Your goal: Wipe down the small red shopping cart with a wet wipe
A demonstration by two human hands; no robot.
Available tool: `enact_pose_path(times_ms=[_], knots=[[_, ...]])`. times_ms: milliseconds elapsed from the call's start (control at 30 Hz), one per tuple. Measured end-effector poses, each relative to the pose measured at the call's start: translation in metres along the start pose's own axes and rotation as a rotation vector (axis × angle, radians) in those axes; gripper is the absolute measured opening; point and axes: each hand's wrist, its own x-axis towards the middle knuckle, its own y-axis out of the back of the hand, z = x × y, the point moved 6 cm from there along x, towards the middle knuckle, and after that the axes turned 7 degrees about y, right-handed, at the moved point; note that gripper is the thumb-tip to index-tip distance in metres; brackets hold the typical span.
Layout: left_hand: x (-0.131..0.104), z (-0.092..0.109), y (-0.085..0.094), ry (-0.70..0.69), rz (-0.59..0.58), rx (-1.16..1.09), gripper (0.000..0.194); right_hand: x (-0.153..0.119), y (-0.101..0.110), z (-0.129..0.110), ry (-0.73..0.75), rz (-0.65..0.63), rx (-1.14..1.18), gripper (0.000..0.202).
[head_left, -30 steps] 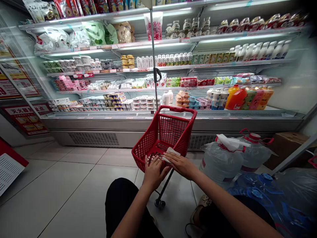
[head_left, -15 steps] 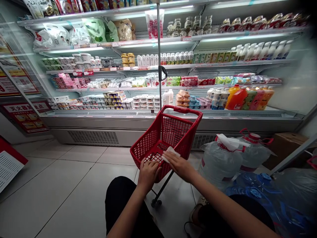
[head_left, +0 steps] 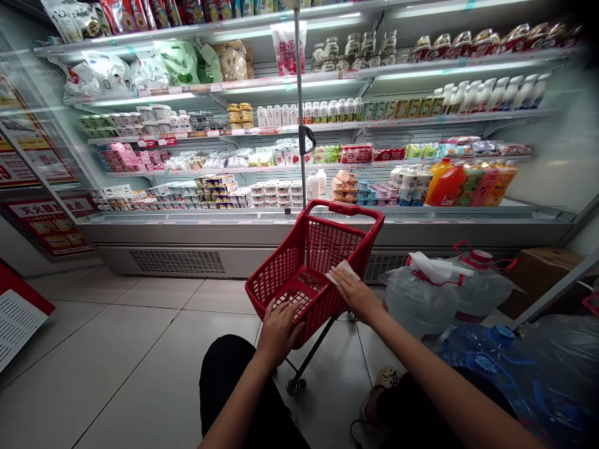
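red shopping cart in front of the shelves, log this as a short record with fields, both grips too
main thing: red shopping cart, mesh-sided, on wheels
left grip: bare hand on the cart's near rim
right grip: bare hand holding a white cloth or tissue against the cart's right rim
behind: stocked refrigerated shelving
to the right: clear water jugs
floor: pale tiles

White strips (head_left: pixel 166 100) under shelves (head_left: pixel 421 68) glow brightly; foreground dimmer, edges stretched, top-right corner black.

Brightly lit chiller (head_left: pixel 215 234) behind; pale tiled floor (head_left: pixel 126 349).
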Motion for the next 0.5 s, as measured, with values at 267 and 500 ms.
enact_pose_path(times_ms=[267,500], knots=[[-0.002,0.001,0.001,0.005,0.004,-0.024,0.086,-0.005,-0.016,-0.125,0.237,-0.015,0.117,0.068],[-0.002,-0.026,0.017,-0.115,-0.1,0.01,0.076,-0.007,0.001,-0.031,0.047,0.008,0.093,0.059]])
